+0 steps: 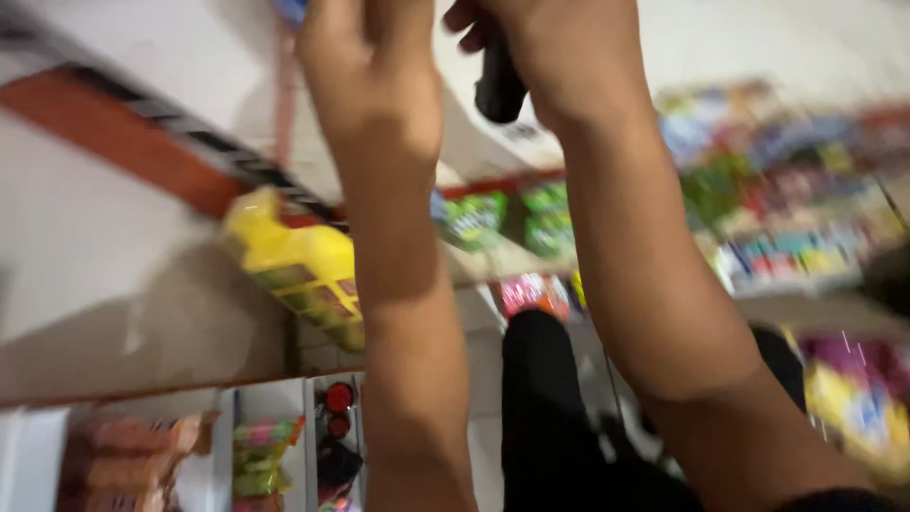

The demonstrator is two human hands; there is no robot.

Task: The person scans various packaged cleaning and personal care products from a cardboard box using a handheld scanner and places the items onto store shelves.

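- Left hand (374,71): raised to the top edge of the head view, back of the hand toward the camera. The fingers are cut off by the frame edge, so whether they are curled or spread cannot be told.
- Right hand (559,52): raised just beside the left, a narrow gap between the two wrists. Its fingers (462,14) are clenched around a dark cylindrical object (498,85).
- Dark cylindrical object: its lower end juts below the palm and hangs free in front of the pale wall; its upper part is hidden inside the grip.
- Both forearms run from the bottom edge up to the top edge and fill the middle of the view.
- Yellow packet (299,261): left of the left forearm, at the edge of a pale sloping surface bordered by a red-brown strip (123,142). It sits near the forearm but apart from it.
- Green packets (507,220): seen in the gap between the forearms, on a shelf edge, blurred.
- Rack of mixed coloured packets (787,190): right of the right forearm, well apart from the hand, too blurred for detail.
- White compartments (223,446): bottom left, holding snack packs and red-capped items, well below both hands.
- Dark trouser legs (550,417): between the forearms at the bottom, over pale floor.
- Open room: pale wall surface lies around and between the raised hands.
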